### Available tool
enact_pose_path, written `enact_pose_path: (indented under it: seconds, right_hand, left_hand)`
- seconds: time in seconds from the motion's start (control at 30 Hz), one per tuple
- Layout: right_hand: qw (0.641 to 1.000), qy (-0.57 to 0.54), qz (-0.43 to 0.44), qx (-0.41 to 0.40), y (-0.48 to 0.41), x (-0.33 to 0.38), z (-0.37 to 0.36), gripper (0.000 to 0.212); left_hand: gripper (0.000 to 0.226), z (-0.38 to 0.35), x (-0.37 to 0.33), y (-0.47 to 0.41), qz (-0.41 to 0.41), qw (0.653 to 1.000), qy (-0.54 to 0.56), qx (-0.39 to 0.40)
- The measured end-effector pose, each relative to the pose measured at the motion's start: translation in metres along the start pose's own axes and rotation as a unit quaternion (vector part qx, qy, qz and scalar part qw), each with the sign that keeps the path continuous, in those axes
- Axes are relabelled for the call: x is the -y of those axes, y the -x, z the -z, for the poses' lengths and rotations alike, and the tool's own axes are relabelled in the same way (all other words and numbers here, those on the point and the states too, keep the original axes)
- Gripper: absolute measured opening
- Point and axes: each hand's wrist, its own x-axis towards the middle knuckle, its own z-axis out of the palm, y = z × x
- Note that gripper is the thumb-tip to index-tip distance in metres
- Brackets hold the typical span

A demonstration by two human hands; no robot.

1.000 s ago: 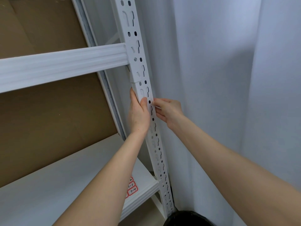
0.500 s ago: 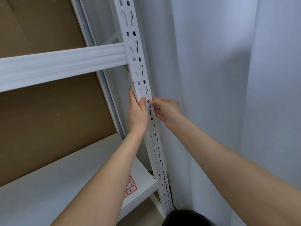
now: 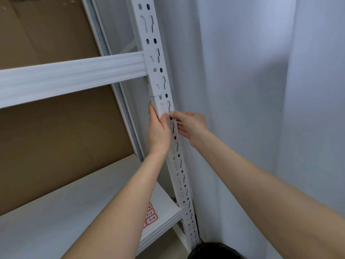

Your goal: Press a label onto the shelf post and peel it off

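A white perforated metal upright [image 3: 155, 58] of a shelving rack runs from the top of the head view down to the bottom right. My left hand [image 3: 157, 131] grips the upright from its left side just below a joint in the post, thumb on the front face. My right hand [image 3: 188, 126] is on the upright's right edge at the same height and pinches a thin white strip [image 3: 178, 122] against the slots. A white crossbeam [image 3: 74, 75] joins the upright above both hands.
Below lies a white shelf board [image 3: 74, 212] with red-bordered labels [image 3: 151, 216] near its front corner. Brown cardboard [image 3: 56, 128] backs the rack. A white curtain [image 3: 252, 90] hangs close on the right. A dark object [image 3: 211, 251] sits at the bottom edge.
Both hands stay at the same spot on the upright. My right thumb and forefinger have closed in slightly toward my left thumb at the slots.
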Motion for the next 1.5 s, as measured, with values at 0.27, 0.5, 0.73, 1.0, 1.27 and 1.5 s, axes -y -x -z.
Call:
enact_pose_path:
  seconds: [0.27, 0.5, 0.73, 1.0, 1.27, 1.5]
  right_hand:
    - [0.999, -0.035, -0.007, 0.017, 0.006, 0.001, 0.003, 0.004]
    - [0.999, -0.050, -0.004, 0.016, 0.005, -0.002, 0.004, 0.009]
    - [0.998, -0.061, -0.005, 0.026, 0.006, -0.002, 0.006, 0.004]
    - [0.999, -0.030, -0.015, -0.016, 0.001, -0.018, 0.008, 0.011]
    - [0.999, -0.029, -0.023, 0.024, 0.003, -0.015, 0.011, 0.021]
    - [0.999, -0.031, -0.034, 0.005, 0.005, -0.010, 0.005, 0.007]
  left_hand:
    - [0.054, 0.000, -0.001, 0.001, 0.003, 1.000, 0.006, 0.006]
    - [0.054, -0.001, -0.001, 0.001, 0.004, 1.000, 0.000, -0.005]
    - [0.055, 0.001, -0.001, 0.000, 0.003, 1.000, 0.008, 0.005]
    - [0.053, -0.001, 0.001, 0.000, -0.003, 1.000, 0.008, -0.005]
    - [0.055, 0.000, 0.001, 0.001, -0.004, 1.000, 0.013, 0.008]
    - [0.055, -0.002, 0.002, 0.000, 0.008, 1.000, 0.012, 0.003]
